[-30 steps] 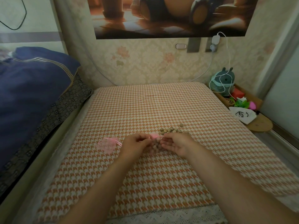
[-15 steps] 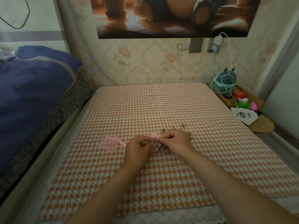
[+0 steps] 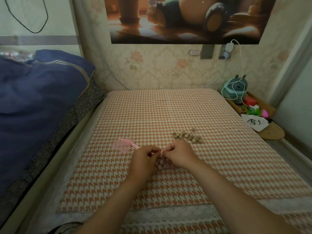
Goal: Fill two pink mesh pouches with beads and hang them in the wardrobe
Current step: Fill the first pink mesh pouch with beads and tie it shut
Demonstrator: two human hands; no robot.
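Observation:
A pink mesh pouch full of tan beads lies on the houndstooth cushion between my hands. My left hand and my right hand each pinch the pink drawstring at the pouch's mouth, fingers curled. A second pink mesh pouch lies flat to the left of my left hand, its ribbon trailing toward it. A loose pile of tan beads sits just beyond my right hand.
A dark blue quilt covers the bed on the left. At the right, a wooden tray holds a green plush toy, a white cable and small colourful items. A lace-edged cloth lies at the near edge.
Both hands have drawn nearer to me with the filled pouch, away from the loose beads, and now pinch its drawstring. The camera has tilted slightly.

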